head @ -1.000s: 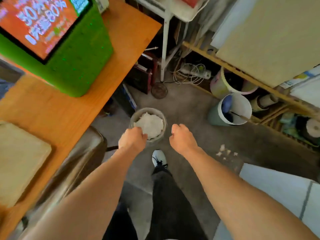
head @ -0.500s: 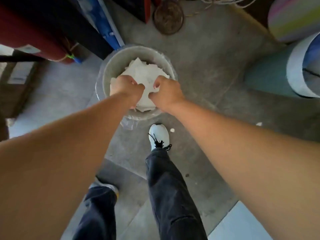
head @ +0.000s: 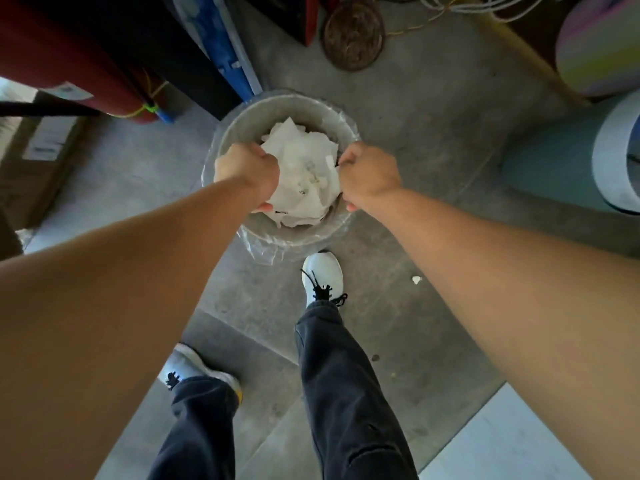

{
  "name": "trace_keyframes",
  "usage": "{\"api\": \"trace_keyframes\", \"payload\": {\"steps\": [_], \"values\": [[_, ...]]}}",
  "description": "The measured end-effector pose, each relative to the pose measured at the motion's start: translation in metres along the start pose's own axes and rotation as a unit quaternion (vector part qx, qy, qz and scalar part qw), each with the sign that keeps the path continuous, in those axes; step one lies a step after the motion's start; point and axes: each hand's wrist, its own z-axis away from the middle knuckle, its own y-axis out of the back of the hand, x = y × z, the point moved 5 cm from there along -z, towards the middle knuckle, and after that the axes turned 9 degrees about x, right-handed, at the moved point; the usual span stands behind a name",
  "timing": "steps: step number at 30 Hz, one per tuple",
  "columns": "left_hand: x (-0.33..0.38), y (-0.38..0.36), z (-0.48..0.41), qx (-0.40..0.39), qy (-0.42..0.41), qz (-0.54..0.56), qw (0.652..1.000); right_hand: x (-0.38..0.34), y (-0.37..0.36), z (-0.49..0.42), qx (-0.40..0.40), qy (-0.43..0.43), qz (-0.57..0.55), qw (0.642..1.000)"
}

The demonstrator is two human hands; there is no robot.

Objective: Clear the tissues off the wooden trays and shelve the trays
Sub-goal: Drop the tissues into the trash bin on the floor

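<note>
While both fists — left hand [head: 246,174] and right hand [head: 369,174] — clench the tissues [head: 303,174] over the bin [head: 242,123], loose scraps could spill onto the floor.

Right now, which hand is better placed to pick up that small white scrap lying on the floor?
Right hand: the small white scrap lies on the grey concrete floor under that forearm.

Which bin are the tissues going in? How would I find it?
Look at the grey floor just ahead of the white shoe. The bin stands there, between the left hand and the right hand. It is the round grey one with a clear liner, heaped with white tissues.
</note>
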Motion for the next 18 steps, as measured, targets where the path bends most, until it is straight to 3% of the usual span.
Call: {"api": "trace_keyframes", "payload": {"steps": [3,10,18], "values": [[-0.001,0.003,0.002,-0.001,-0.018,-0.027,0.999,0.008,0.006,0.002,0.013,0.008,0.021,1.0],[-0.01,-0.015,0.035,0.011,-0.153,-0.149,0.977,0.045,0.014,0.03,0.049,0.004,0.024,0.998],[-0.014,-0.097,0.107,-0.068,-0.263,-0.272,0.923,0.16,0.019,0.099,0.081,-0.162,-0.046,0.982]]}}
